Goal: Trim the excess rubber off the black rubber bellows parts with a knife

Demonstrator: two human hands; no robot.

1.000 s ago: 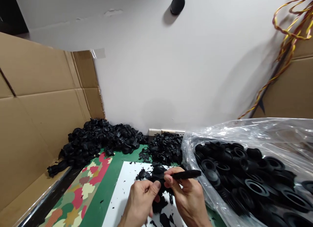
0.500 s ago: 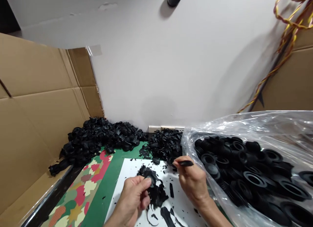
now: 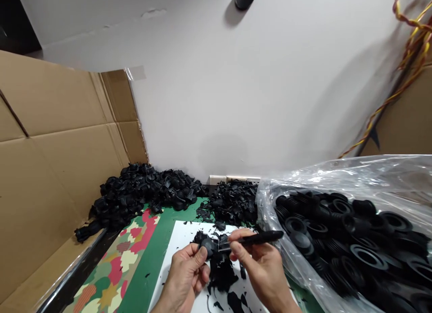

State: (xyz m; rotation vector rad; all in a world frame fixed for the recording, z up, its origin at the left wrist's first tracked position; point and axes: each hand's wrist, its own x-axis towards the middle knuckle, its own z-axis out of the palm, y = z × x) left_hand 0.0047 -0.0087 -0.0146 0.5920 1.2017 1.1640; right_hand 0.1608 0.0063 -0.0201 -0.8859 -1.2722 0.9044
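Over the white sheet, my left hand pinches a black ribbed rubber part between thumb and fingers. My right hand is closed round a slim black craft knife, held like a pen. Its thin tip points left and reaches the edge of the rubber part; whether it is cutting in, I cannot tell. Beneath the hands lies a clump of black rubber scraps, and small black slivers are scattered across the sheet.
To the right, a clear plastic bag holds many black ribbed rubber parts. Black part piles and shavings lie along the wall. Cardboard stands at left, beside a patterned strip on the green surface.
My right hand has swung the knife in to the left, so its tip now meets the rubber part. My left hand keeps its hold. The view has shifted slightly.
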